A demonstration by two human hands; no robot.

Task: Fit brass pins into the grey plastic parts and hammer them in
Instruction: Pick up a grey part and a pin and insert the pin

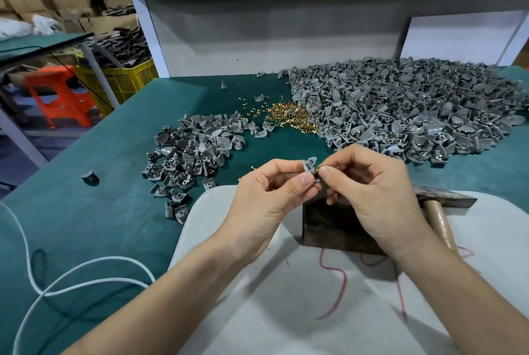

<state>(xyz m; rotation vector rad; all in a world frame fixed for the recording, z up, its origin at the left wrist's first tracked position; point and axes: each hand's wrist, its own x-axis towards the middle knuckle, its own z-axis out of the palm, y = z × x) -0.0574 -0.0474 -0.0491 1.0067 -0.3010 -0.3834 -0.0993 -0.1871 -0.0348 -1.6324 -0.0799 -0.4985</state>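
Brass pin (323, 168) is pinched in the right hand (369, 194); the left hand (274, 191) grips the grey part (309, 165) at frame centre. A slip could drop the pin.

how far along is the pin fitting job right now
Done is hard to judge: the smaller pile on the left may be finished pieces. In hand: the left hand holds a grey part while the right hand fits a brass pin. The hammer lies unused. Left: the large grey pile and loose pins.
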